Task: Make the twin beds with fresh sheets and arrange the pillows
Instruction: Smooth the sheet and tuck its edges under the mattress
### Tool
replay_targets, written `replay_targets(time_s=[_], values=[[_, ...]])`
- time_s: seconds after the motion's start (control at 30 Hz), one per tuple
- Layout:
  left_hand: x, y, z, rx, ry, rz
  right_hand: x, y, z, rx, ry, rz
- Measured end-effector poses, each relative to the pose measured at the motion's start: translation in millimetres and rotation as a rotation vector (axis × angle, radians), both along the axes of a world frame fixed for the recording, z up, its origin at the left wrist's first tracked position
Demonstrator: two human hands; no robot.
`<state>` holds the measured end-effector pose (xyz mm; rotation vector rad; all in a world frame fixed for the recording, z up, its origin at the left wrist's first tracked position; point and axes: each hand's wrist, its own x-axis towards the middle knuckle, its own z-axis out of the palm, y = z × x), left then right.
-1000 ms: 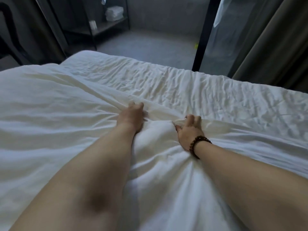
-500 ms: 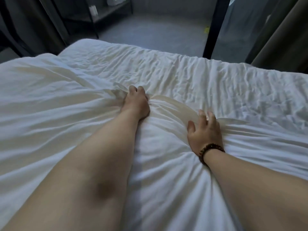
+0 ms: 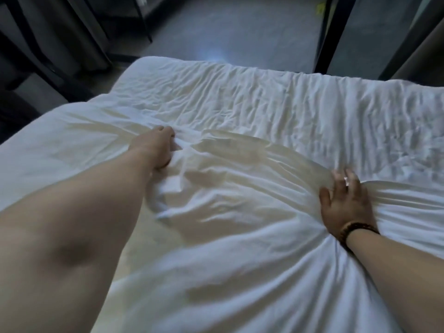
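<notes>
A white duvet covers the near part of the bed, its far edge lying in a curve across the wrinkled white fitted sheet. My left hand reaches forward at centre left with fingers curled into the duvet's fabric, which bunches below it. At the right, my right hand, with a brown bead bracelet on the wrist, lies flat with spread fingers on the duvet next to its edge. No pillow is in view.
Grey floor lies beyond the bed's far edge. Dark furniture legs and dark panels stand at the upper left. A black vertical post and curtains stand at the upper right.
My hands have moved apart: the right slid to the right and flattened with spread fingers. The left stayed curled in the fabric. The view has tilted further down over the bed.
</notes>
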<state>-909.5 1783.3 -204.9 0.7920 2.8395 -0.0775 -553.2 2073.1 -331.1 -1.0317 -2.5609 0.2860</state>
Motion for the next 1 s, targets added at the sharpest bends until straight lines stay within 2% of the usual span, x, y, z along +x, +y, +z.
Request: replay_targets(time_s=[0.33, 0.4, 0.5, 0.6, 0.67, 0.73, 0.8, 0.87, 0.93, 1.0], values=[[-32, 6, 4, -0.192, 0.127, -0.323, 1, 6, -8, -0.082, -0.047, -0.004], [-38, 2, 16, -0.186, 0.158, -0.264, 0, 6, -8, -0.073, -0.034, -0.007], [-62, 16, 33, -0.137, 0.311, -0.073, -1, 6, -8, -0.065, -0.031, -0.007], [-62, 38, 21, -0.15, 0.261, 0.05, -2, 8, -9, -0.061, -0.035, 0.005], [-48, 46, -1, -0.103, 0.119, 0.202, -1, 7, -8, -0.062, -0.036, -0.006], [-24, 45, -8, -0.014, 0.064, 0.276, -1, 7, -6, -0.062, -0.038, -0.005], [9, 40, 1, 0.148, 0.083, 0.233, -1, 6, -3, -0.081, -0.037, -0.014], [62, 25, 4, 0.241, 0.188, 0.075, -2, 6, 0, -0.091, -0.034, -0.013], [113, 9, -10, 0.168, 0.188, 0.005, -2, 6, 0, -0.092, -0.025, 0.0], [134, 5, -34, 0.023, 0.115, 0.059, 0, 7, -2, -0.079, -0.03, -0.01]])
